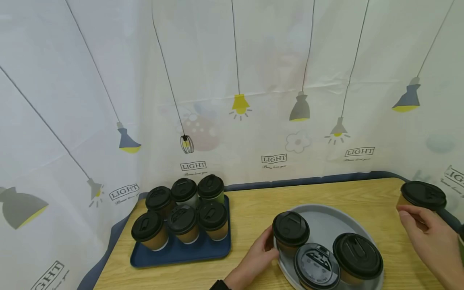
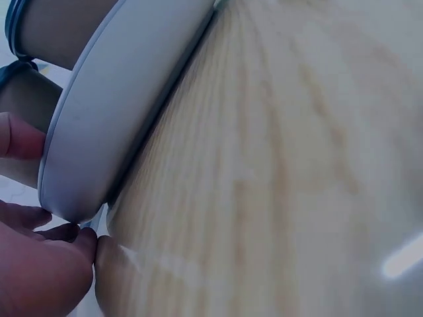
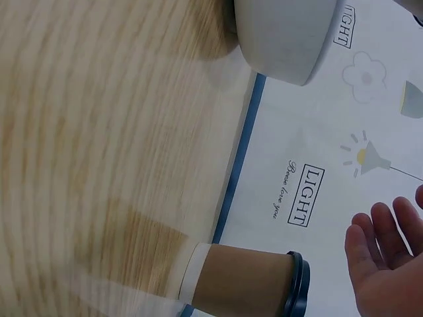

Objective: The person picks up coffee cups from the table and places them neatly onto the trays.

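My left hand (image 1: 255, 255) is at the left rim of a round grey tray (image 1: 322, 213), its fingers and thumb around a black-lidded brown paper cup (image 1: 291, 229) standing there. In the left wrist view, one digit lies across that cup's side (image 2: 30, 99), and other fingertips curl at the tray rim (image 2: 125, 79). My right hand (image 1: 431, 237), at the far right, overlaps another black-lidded paper cup (image 1: 422, 195). In the right wrist view, that cup (image 3: 244, 281) stands upright on the table, apart from the loosely extended fingers (image 3: 390, 234).
The round tray also bears a cup with a printed grey lid (image 1: 317, 266) and a larger black-lidded cup (image 1: 357, 257). Left of it, a blue rectangular tray (image 1: 181, 255) carries several black-lidded cups. A lamp-patterned cloth (image 1: 253, 133) hangs behind the wooden table (image 1: 250, 209).
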A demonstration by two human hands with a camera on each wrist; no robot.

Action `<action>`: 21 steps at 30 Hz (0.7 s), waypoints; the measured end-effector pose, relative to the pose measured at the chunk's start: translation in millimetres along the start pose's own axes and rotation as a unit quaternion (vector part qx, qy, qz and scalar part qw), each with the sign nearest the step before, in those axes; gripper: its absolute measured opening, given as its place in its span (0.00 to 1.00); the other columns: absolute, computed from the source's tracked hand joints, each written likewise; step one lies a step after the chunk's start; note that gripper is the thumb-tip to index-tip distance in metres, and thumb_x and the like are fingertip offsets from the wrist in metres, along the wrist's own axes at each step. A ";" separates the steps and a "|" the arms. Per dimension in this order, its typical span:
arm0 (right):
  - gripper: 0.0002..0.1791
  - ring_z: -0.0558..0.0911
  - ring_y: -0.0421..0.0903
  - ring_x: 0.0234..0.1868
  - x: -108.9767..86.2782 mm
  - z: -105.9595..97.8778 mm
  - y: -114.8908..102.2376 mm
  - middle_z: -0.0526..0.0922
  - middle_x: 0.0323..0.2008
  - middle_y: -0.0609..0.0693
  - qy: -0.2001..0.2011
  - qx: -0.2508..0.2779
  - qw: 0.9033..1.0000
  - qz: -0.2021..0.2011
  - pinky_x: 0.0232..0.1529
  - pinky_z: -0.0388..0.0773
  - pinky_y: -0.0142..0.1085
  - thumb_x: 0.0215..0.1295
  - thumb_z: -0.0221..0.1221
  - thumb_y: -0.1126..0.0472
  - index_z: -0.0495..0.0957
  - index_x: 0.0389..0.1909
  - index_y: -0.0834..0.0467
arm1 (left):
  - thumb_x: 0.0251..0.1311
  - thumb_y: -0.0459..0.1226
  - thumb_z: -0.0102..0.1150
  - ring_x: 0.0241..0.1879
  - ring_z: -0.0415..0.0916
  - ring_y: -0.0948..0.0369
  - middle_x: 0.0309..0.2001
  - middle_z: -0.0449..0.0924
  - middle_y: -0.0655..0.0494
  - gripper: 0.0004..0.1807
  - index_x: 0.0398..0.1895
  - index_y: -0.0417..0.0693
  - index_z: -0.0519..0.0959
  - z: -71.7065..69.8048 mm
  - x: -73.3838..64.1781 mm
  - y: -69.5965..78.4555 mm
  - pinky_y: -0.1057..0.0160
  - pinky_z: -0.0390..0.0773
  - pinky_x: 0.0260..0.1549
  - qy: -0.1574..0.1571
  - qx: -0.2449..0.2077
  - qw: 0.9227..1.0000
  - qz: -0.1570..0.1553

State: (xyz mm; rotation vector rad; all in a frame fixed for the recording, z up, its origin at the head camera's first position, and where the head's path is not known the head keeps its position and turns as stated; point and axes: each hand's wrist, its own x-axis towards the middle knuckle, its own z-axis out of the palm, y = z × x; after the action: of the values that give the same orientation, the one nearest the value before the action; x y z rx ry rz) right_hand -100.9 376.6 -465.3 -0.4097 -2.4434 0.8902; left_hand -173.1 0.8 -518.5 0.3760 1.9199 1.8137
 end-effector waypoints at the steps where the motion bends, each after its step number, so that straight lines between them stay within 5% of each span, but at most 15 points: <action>1: 0.25 0.76 0.58 0.51 -0.1 -0.4 -0.1 0.73 0.59 0.73 -0.002 -0.001 1.000 0.007 0.48 0.76 0.46 0.84 0.46 0.56 0.71 0.65 0.73 | 0.61 0.29 0.56 0.77 0.57 0.52 0.78 0.60 0.49 0.43 0.82 0.47 0.58 0.1 -1.8 -0.1 0.50 0.59 0.74 -0.003 0.001 1.000 0.003; 4: 0.26 0.72 0.73 0.56 -0.3 -1.9 0.4 0.71 0.61 0.75 -0.008 0.002 1.000 0.022 0.49 0.71 0.66 0.85 0.43 0.57 0.68 0.68 0.74 | 0.62 0.31 0.57 0.77 0.59 0.52 0.77 0.62 0.49 0.41 0.81 0.46 0.60 0.3 -5.4 0.0 0.52 0.60 0.74 -0.004 0.006 1.000 0.019; 6: 0.25 0.72 0.73 0.56 -0.8 -1.7 1.8 0.71 0.61 0.75 -0.009 0.003 1.000 0.024 0.51 0.74 0.61 0.85 0.44 0.56 0.68 0.68 0.73 | 0.63 0.32 0.57 0.75 0.61 0.53 0.76 0.64 0.50 0.40 0.80 0.46 0.61 -0.2 -6.7 0.2 0.53 0.61 0.74 -0.003 0.007 1.000 0.024; 9: 0.23 0.77 0.46 0.49 -0.8 -1.3 5.0 0.74 0.59 0.72 0.000 -0.003 1.000 0.007 0.46 0.77 0.37 0.84 0.47 0.57 0.72 0.65 0.72 | 0.62 0.31 0.57 0.74 0.63 0.52 0.74 0.66 0.50 0.39 0.79 0.44 0.62 -0.5 -6.0 1.3 0.51 0.63 0.72 0.012 0.005 1.000 0.023; 13: 0.21 0.59 0.16 0.40 -0.2 1.0 8.9 0.77 0.54 0.71 0.009 -0.001 1.000 -0.013 0.31 0.63 0.20 0.82 0.51 0.57 0.76 0.60 0.72 | 0.66 0.31 0.57 0.72 0.67 0.48 0.70 0.70 0.46 0.32 0.74 0.40 0.66 -2.9 -1.3 1.4 0.50 0.72 0.67 0.051 -0.006 0.999 0.010; 16: 0.22 0.72 0.27 0.42 0.6 2.6 10.2 0.76 0.55 0.72 -0.003 0.003 1.000 -0.003 0.31 0.63 0.21 0.82 0.50 0.57 0.74 0.61 0.73 | 0.71 0.33 0.57 0.65 0.74 0.49 0.64 0.74 0.46 0.25 0.69 0.38 0.71 -5.2 5.4 0.7 0.54 0.78 0.59 0.087 -0.004 0.996 0.008; 18: 0.24 0.78 0.46 0.46 1.2 3.3 10.8 0.75 0.56 0.74 -0.015 0.001 1.000 0.007 0.33 0.68 0.25 0.83 0.48 0.56 0.73 0.62 0.73 | 0.72 0.35 0.58 0.59 0.78 0.52 0.59 0.77 0.47 0.22 0.66 0.37 0.73 -6.1 9.4 0.9 0.56 0.81 0.54 0.108 0.000 0.994 0.009; 21: 0.25 0.75 0.70 0.51 1.2 3.9 11.0 0.74 0.57 0.75 -0.030 -0.003 0.999 0.011 0.36 0.75 0.35 0.84 0.46 0.56 0.72 0.63 0.75 | 0.73 0.39 0.59 0.53 0.80 0.57 0.55 0.79 0.50 0.21 0.63 0.37 0.76 -6.1 10.0 0.9 0.58 0.82 0.50 0.129 0.002 0.992 0.005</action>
State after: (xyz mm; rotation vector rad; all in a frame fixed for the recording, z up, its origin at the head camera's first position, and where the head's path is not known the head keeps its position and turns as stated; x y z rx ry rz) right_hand -102.9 383.2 -474.8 -0.4192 -2.5011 0.9183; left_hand -184.8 0.7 -518.9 0.1580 2.0949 1.9440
